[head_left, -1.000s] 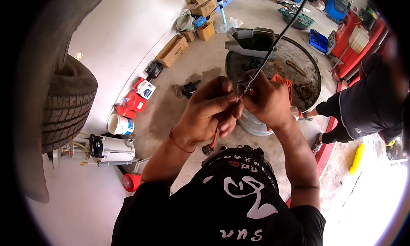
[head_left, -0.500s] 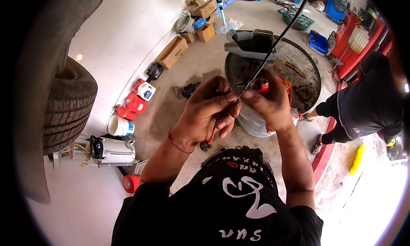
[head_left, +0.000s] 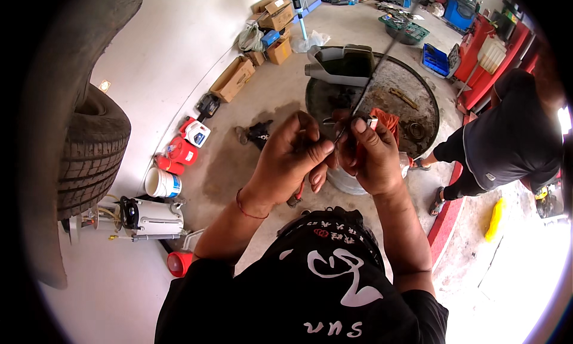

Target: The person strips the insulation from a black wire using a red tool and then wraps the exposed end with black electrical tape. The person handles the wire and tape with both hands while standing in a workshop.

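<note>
A thin dark cable [head_left: 379, 68] slants down from the upper right to my hands. My left hand [head_left: 293, 159] is closed, its thumb and forefinger pinching the cable's lower end. Beneath that hand, a red-handled tool [head_left: 296, 197] pokes out; its kind is hidden. Close beside it, my right hand [head_left: 375, 156] is closed round a small red object with a pale end [head_left: 373, 124], its thumb up next to the cable. Whether the right fingers also grip the cable is hidden. A metal tip [head_left: 328, 122] shows between the hands.
Beyond my hands stands a round drum [head_left: 434, 96] bearing a cut-open grey container [head_left: 334, 75] and an orange cloth [head_left: 387, 121]. A tyre [head_left: 95, 156] hangs at left. Another person [head_left: 507, 135] stands at right. Boxes [head_left: 233, 79] and jugs line the wall.
My right hand has turned, and its thumb now points upward beside the cable. The red object in it has shifted and shows a pale end. My left hand keeps its pinch.
</note>
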Demonstrator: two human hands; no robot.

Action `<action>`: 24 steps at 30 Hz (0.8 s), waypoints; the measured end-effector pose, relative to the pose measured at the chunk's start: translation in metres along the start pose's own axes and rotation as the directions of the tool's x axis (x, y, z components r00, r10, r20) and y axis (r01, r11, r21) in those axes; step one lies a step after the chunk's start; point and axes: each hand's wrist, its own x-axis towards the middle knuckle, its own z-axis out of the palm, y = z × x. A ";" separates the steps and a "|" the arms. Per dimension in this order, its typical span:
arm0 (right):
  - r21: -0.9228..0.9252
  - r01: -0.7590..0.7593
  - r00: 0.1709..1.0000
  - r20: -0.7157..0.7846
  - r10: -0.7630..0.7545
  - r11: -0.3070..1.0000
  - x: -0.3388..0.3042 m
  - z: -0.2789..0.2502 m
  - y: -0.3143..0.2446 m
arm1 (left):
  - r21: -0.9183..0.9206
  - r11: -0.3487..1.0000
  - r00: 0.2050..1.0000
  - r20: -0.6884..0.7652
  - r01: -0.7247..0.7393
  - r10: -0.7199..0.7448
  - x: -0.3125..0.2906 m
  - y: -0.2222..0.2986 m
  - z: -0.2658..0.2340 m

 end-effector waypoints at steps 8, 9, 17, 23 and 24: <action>-0.144 -0.013 1.000 -0.012 0.012 0.989 -0.003 -0.004 -0.001 | 0.022 1.000 1.000 -0.009 -0.009 0.009 -0.003 0.000 0.005; -0.087 -0.027 1.000 -0.006 0.026 0.996 -0.004 -0.002 -0.003 | 0.015 1.000 1.000 -0.010 -0.006 0.006 -0.003 0.000 0.006; -0.252 0.037 0.999 0.026 -0.031 0.967 -0.002 -0.005 0.002 | 0.100 0.995 1.000 -0.015 -0.007 0.009 -0.003 -0.004 0.004; -0.308 0.023 0.996 -0.076 -0.048 0.951 -0.004 -0.003 0.005 | 0.225 0.971 0.995 -0.028 -0.085 0.094 -0.002 -0.008 0.005; -0.315 0.012 0.995 -0.086 -0.042 0.949 -0.004 -0.003 0.005 | 0.333 0.932 0.984 -0.043 -0.146 0.170 -0.003 -0.014 0.005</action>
